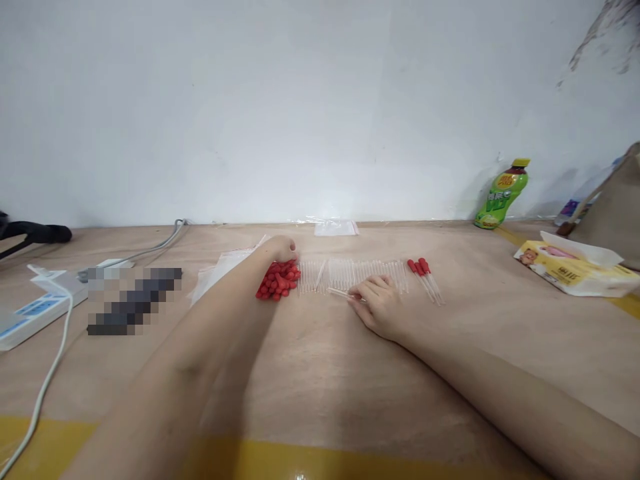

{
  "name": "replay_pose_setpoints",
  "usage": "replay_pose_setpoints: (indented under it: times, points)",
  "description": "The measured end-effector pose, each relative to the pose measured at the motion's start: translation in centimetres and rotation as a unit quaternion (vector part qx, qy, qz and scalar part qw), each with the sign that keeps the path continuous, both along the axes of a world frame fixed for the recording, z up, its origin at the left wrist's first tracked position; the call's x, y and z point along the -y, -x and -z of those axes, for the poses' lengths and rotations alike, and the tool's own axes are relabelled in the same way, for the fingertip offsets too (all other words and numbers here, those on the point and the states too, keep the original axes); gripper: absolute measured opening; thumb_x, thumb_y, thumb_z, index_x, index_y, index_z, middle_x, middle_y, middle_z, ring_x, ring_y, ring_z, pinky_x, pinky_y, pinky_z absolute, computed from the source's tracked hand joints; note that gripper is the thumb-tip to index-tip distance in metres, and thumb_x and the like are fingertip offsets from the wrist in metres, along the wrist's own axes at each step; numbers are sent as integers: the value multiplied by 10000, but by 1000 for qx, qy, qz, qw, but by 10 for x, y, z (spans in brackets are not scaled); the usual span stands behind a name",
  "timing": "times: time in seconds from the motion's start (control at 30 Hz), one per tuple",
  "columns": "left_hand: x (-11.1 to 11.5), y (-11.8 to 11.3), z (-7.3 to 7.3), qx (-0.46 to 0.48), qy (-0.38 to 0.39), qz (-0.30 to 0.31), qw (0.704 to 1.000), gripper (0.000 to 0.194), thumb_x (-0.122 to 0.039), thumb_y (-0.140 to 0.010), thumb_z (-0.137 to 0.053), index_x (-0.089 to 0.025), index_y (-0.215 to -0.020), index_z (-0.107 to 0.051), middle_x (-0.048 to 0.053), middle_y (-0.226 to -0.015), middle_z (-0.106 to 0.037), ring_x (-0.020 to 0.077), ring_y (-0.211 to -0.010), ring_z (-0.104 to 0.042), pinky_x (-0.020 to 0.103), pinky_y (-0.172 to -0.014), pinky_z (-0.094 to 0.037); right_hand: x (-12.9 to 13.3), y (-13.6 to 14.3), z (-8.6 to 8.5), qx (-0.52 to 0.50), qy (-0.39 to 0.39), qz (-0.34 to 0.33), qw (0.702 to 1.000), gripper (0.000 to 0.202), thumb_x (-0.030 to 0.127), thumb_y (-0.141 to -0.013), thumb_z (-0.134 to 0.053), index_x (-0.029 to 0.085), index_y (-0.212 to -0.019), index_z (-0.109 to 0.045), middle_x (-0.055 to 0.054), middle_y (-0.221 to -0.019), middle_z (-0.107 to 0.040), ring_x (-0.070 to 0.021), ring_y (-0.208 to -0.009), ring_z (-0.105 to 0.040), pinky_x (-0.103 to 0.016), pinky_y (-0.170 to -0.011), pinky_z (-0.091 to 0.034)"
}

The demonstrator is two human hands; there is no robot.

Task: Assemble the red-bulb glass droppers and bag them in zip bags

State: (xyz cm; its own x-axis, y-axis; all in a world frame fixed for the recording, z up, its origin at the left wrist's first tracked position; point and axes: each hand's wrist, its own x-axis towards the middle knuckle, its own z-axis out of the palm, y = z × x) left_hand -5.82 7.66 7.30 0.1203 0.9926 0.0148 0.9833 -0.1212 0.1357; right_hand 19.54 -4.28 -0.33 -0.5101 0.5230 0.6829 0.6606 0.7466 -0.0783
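Observation:
My left hand (283, 249) is at the far edge of a pile of red rubber dropper bulbs (278, 283). Its visible fingers are curled, and whatever they hold, if anything, is hidden. Between the fingertips and thumb of my right hand (379, 301) is a clear glass dropper tube (339, 292), lying nearly level with its free end pointing left. Just beyond it, a row of similar clear tubes (345, 272) lies side by side on the table. To the right of the row are a few droppers (425, 279) with red bulbs fitted on their tubes.
Clear plastic bags (220, 270) lie beyond my left forearm, and another bag (336, 229) is by the wall. A power strip (37, 313) with cables and a blurred dark object (137, 303) occupy the left. A green drink bottle (501, 195) and tissue pack (575, 270) stand right.

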Motion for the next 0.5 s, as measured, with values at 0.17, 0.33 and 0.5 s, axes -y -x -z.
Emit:
replay_pose_setpoints:
  times: [0.17, 0.33, 0.5]
  points:
    - [-6, -3, 7, 20, -1, -12, 1000, 109, -244, -495, -670, -192, -581, -627, 20, -646, -656, 195, -652, -591, 243, -631, -437, -6, -4, 6, -19, 2, -5, 1000, 206, 222, -854, -435, 160, -980, -586, -69, -791, -635, -201, -782, -503, -333, -688, -343]
    - [3, -2, 5, 76, -113, -36, 990, 172, -291, -707, -543, -158, -799, -599, 68, -864, -643, 189, -766, -576, 264, -693, -433, -5, -4, 7, 0, 8, -12, 1000, 234, 193, -862, -398, 168, -993, -590, -83, -801, -615, -203, -785, -507, -332, -680, -362]
    - [47, -20, 9, 275, -225, 71, 932, 219, -318, -829, -413, -162, -954, -503, 46, -874, -597, 126, -705, -554, 250, -668, -450, -1, -7, 5, -19, 41, -27, 999, 226, 169, -878, -345, 180, -942, -562, -70, -861, -623, -177, -779, -556, -323, -694, -364]
